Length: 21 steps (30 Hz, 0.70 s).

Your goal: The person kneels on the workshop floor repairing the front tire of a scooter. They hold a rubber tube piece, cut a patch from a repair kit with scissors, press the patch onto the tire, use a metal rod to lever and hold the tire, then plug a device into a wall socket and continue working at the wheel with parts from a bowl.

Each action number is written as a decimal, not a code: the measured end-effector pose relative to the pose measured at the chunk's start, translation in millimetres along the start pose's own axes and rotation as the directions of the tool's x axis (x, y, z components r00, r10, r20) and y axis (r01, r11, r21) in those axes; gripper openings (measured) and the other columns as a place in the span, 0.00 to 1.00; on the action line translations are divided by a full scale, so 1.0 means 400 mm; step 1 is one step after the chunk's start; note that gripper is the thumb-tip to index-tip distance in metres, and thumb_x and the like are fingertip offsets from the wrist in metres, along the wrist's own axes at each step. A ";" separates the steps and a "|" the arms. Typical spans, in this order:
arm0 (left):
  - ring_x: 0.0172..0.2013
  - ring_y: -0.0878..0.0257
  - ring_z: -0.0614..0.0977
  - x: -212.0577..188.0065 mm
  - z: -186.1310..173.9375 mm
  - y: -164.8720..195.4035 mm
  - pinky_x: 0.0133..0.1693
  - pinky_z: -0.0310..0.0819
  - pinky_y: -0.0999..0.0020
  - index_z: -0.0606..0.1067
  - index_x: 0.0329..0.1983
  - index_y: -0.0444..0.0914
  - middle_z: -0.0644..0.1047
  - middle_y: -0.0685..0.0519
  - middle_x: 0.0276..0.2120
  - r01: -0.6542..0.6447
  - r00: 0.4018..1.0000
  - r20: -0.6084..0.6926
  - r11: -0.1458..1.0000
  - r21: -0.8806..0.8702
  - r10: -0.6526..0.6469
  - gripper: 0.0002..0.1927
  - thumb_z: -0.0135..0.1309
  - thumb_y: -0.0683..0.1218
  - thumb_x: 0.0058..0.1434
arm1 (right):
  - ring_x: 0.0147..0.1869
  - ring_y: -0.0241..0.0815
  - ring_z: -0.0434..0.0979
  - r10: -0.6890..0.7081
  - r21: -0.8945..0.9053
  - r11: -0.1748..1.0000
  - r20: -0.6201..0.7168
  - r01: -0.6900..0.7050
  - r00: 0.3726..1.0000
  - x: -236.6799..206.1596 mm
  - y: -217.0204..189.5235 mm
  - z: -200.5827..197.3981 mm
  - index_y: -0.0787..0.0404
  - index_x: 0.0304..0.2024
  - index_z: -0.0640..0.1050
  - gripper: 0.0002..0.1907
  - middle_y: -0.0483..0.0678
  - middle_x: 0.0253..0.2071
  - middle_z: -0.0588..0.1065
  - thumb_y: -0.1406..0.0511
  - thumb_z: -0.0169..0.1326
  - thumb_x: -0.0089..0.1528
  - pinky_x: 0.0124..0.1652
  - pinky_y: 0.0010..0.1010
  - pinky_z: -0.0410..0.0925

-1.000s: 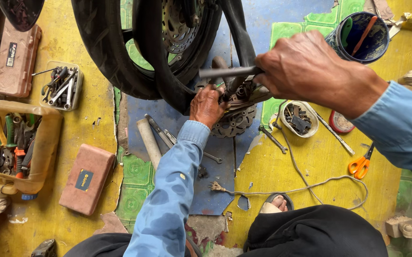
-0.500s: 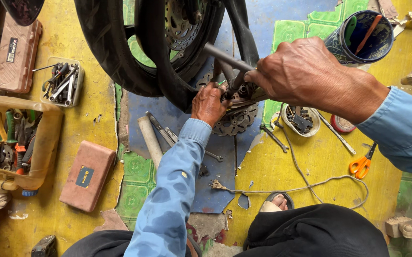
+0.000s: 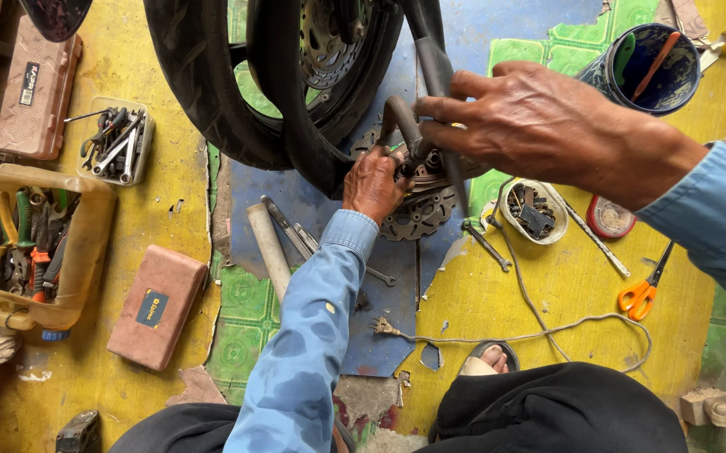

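Landmark: the black tyre (image 3: pixel 212 92) of a wheel is standing at the top of the view, on the yellow floor (image 3: pixel 153 226).
Left hand: the left hand (image 3: pixel 373 184) is reaching to the toothed metal hub (image 3: pixel 417 214) just below the right side of the tyre. The fingers are curling together on the parts there; I cannot tell exactly which part they are gripping.
Right hand: the right hand (image 3: pixel 539 126) is hovering to the right of the tyre, with fingers closing tightly around a dark bent metal bar (image 3: pixel 403 122). The low end of this bar is meeting the hub just beside the left hand.
Sleeves: both arms are wearing light blue sleeves.
Below the tyre: a pale tube (image 3: pixel 269 247) and 2 flat wrenches (image 3: pixel 296 235) are lying on a blue sheet (image 3: pixel 380 335).
Left of the tyre: a small tray of wrenches (image 3: pixel 118 143) is sitting near, and a yellow tool box (image 3: pixel 40 247) is standing further left. A pink case (image 3: pixel 157 306) is lying below them.
Right of the tyre: a round bowl of small parts (image 3: pixel 532 210) is sitting near the hub, orange scissors (image 3: pixel 642 294) are lying further right, and a dark blue bucket (image 3: pixel 648 54) is standing well apart at the top.
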<state>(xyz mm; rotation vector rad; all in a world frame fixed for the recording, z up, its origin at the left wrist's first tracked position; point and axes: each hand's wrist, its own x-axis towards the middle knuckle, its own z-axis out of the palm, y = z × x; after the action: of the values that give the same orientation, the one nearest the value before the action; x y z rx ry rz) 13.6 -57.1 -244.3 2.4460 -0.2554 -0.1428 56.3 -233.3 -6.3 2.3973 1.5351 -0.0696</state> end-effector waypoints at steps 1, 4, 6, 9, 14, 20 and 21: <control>0.47 0.50 0.80 0.000 0.002 -0.001 0.50 0.76 0.55 0.82 0.39 0.39 0.78 0.50 0.45 0.000 1.000 -0.002 1.000 0.005 0.000 0.15 0.70 0.51 0.52 | 0.53 0.43 0.77 -0.016 -0.002 1.000 -0.003 0.016 1.000 0.005 -0.001 0.004 0.55 0.53 0.77 0.22 0.46 0.60 0.73 0.61 0.56 0.56 0.41 0.33 0.75; 0.46 0.50 0.80 0.001 0.008 -0.006 0.49 0.77 0.54 0.82 0.39 0.40 0.78 0.49 0.44 -0.017 1.000 -0.018 1.000 0.000 0.017 0.14 0.69 0.49 0.52 | 0.51 0.44 0.77 0.023 0.014 1.000 0.044 -0.023 0.999 0.011 -0.005 0.003 0.59 0.50 0.79 0.18 0.47 0.50 0.76 0.60 0.56 0.58 0.42 0.31 0.76; 0.46 0.50 0.80 0.000 0.012 -0.010 0.49 0.77 0.54 0.82 0.39 0.40 0.78 0.49 0.44 -0.024 0.999 -0.031 1.000 -0.008 0.024 0.14 0.69 0.49 0.52 | 0.50 0.44 0.77 0.021 -0.004 1.000 0.031 -0.021 0.999 0.012 -0.006 -0.003 0.59 0.47 0.79 0.16 0.47 0.46 0.76 0.62 0.56 0.58 0.40 0.31 0.76; 0.46 0.50 0.81 0.003 0.017 -0.014 0.48 0.77 0.54 0.82 0.39 0.40 0.78 0.49 0.44 -0.025 0.999 -0.035 1.000 -0.005 0.025 0.14 0.69 0.49 0.52 | 0.49 0.44 0.78 0.025 -0.020 0.999 0.005 -0.025 1.000 0.018 -0.006 -0.008 0.59 0.44 0.79 0.14 0.47 0.43 0.77 0.62 0.57 0.57 0.40 0.32 0.76; 0.45 0.48 0.80 0.004 0.014 -0.018 0.48 0.76 0.53 0.82 0.41 0.39 0.78 0.48 0.43 -0.049 0.998 -0.029 0.998 -0.036 0.048 0.16 0.70 0.51 0.53 | 0.46 0.45 0.79 0.081 0.005 0.997 0.135 -0.082 0.988 0.041 -0.014 -0.001 0.59 0.39 0.78 0.09 0.47 0.38 0.76 0.62 0.57 0.59 0.37 0.34 0.76; 0.46 0.49 0.81 0.006 0.011 -0.007 0.49 0.77 0.54 0.80 0.44 0.38 0.78 0.47 0.44 0.063 0.997 0.050 0.998 -0.022 -0.061 0.19 0.69 0.51 0.54 | 0.37 0.50 0.80 0.162 0.084 0.981 0.156 -0.176 0.975 0.064 -0.017 0.000 0.62 0.37 0.76 0.09 0.50 0.31 0.75 0.62 0.55 0.63 0.32 0.42 0.75; 0.46 0.49 0.81 0.006 0.010 -0.005 0.50 0.76 0.54 0.80 0.45 0.39 0.78 0.47 0.43 0.080 0.994 0.076 0.997 -0.014 -0.079 0.18 0.68 0.52 0.56 | 0.35 0.51 0.81 0.181 0.109 0.974 0.158 -0.199 0.971 0.068 -0.016 -0.001 0.63 0.36 0.76 0.09 0.51 0.31 0.75 0.63 0.55 0.63 0.31 0.43 0.74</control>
<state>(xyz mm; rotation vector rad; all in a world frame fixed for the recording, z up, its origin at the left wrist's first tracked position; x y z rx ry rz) 15.5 -58.4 -248.8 2.4374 -0.1890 -0.2708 62.2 -206.9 -12.6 2.5598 1.2632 -0.3024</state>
